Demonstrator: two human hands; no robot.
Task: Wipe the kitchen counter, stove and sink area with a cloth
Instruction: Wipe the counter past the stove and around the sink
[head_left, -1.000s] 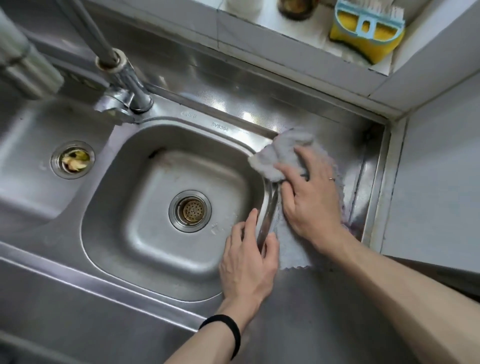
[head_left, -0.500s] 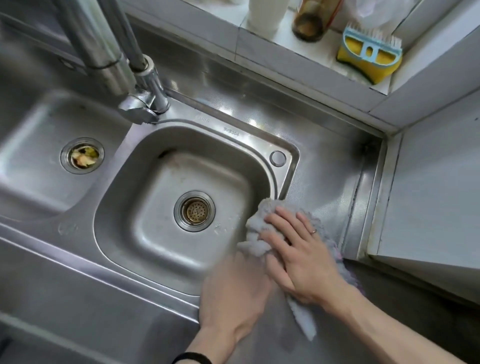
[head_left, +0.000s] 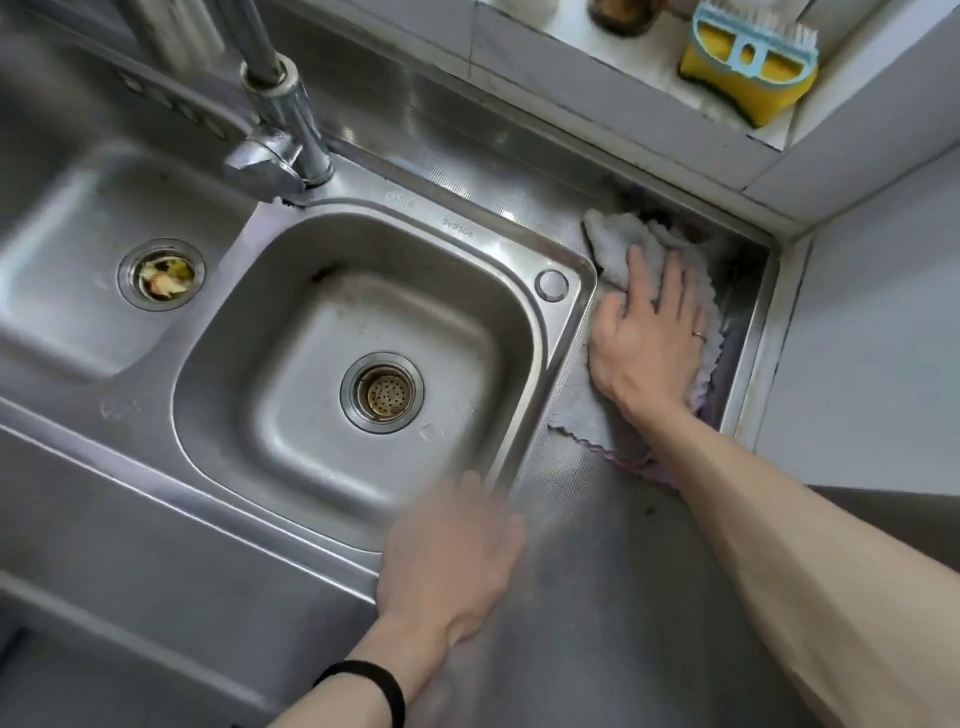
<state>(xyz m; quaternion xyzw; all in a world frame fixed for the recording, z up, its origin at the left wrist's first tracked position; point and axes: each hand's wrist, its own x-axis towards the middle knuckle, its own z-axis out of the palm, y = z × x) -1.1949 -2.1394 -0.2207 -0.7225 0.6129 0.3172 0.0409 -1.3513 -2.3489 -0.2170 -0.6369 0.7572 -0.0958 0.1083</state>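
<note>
Cloth (head_left: 618, 244) is pinned flat under the right grip (head_left: 644, 338), fingers spread, on the table (head_left: 597, 597) between sink (head_left: 566, 332) and wall (head_left: 857, 338). Left grip (head_left: 452, 551) is rested flat on the sink edge, nothing held. Firm overlapping strokes are probably needed in that dark corner (head_left: 748, 249)

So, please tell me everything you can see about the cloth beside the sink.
The cloth is pale grey and looks soft, like microfibre, with a scalloped edge trimmed in pink-purple. It lies on the textured steel counter, just right of the small sink basin. Its near end is spread flat and its far end is bunched up near the back corner. The right hand presses flat on its middle, fingers straight. The left hand does not touch it.
</note>
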